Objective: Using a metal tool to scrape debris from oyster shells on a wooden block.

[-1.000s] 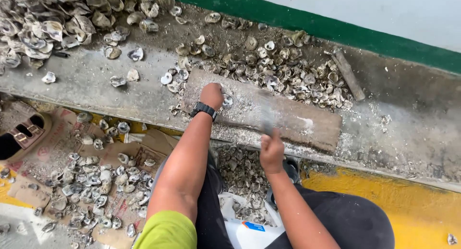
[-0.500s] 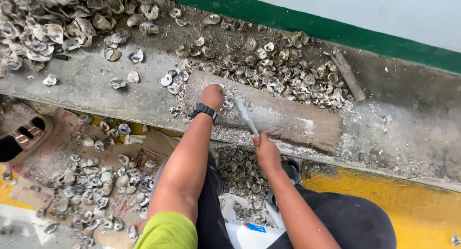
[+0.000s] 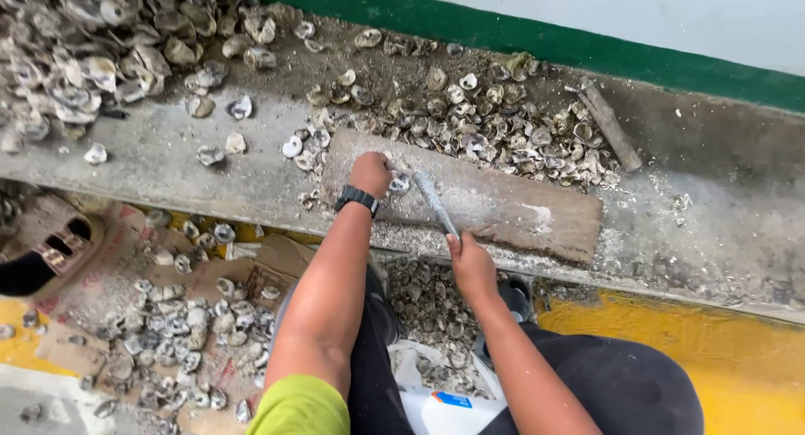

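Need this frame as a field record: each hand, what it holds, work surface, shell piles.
left hand: pressing a shell onto the wooden board; black wristwatch on the wrist
right hand: grips a metal tool, tip angled up toward the shell
work surface: board lies flat on a concrete ledge
shell piles: big heap far left on the ledge, smaller spread behind the board, more on cardboard on the floor
spare item: metal bar lying on the ledge, upper right
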